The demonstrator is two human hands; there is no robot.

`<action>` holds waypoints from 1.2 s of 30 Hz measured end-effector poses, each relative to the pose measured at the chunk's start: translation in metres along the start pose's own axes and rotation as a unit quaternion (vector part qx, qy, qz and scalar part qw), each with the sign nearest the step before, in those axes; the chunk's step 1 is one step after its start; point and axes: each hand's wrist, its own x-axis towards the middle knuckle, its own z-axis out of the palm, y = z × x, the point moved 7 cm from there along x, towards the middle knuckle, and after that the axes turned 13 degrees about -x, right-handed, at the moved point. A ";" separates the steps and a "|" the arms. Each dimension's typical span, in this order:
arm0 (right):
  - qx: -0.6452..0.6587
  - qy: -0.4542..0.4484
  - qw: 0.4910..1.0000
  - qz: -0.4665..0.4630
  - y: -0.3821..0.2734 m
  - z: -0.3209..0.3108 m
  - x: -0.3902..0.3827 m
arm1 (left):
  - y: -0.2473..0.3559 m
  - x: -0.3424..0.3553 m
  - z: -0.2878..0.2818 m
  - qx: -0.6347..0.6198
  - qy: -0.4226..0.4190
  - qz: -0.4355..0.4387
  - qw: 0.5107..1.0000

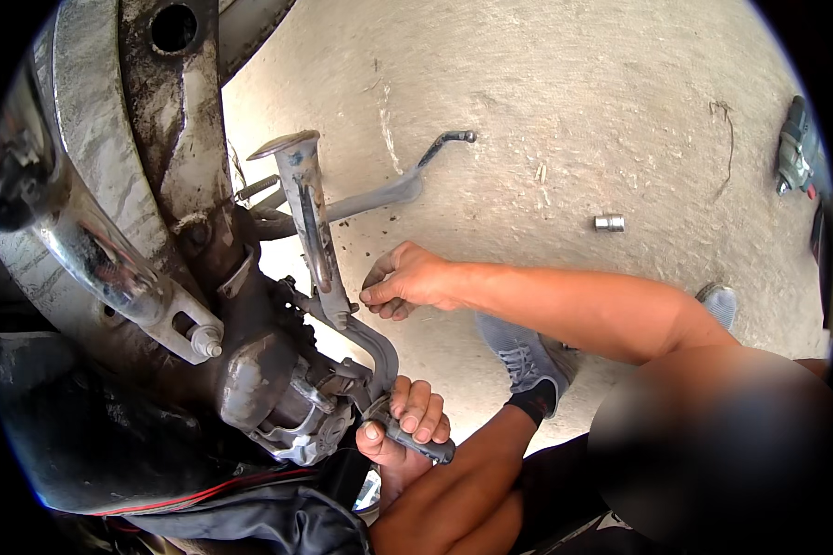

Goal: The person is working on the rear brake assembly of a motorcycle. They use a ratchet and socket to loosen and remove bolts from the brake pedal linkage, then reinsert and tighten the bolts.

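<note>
My left hand point(405, 427) is wrapped round a black rubber-covered footpeg point(424, 445) at the end of a curved metal bracket point(379, 350). Farther up, my right hand point(400, 280) has its thumb and fingers pinched together beside the lower end of a worn metal stand leg point(307, 217) with a flat disc-like foot. Whatever lies between those fingertips is too small or hidden to make out. Both hands are at a dirty motorcycle engine part point(254, 379), which fills the left side along with a chrome shock absorber point(111, 259).
A long lever point(379, 197) with a bent tip reaches out over the rough floor. A silver socket point(609, 223) lies there. At the far right edge is a grey-green power tool point(794, 157). A grey shoe point(528, 363) stands below my right forearm, and a blurred patch covers the lower right.
</note>
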 end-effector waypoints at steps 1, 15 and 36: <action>0.015 -0.001 1.000 -0.004 -0.001 0.005 0.002 | -0.001 -0.001 0.001 0.000 0.000 -0.001 1.000; 0.113 0.007 0.991 -0.065 -0.034 0.037 0.042 | 0.003 0.002 -0.001 0.003 -0.003 -0.026 1.000; 0.183 -0.042 0.980 -0.064 -0.022 0.049 0.054 | 0.002 0.003 -0.003 -0.010 0.003 -0.018 1.000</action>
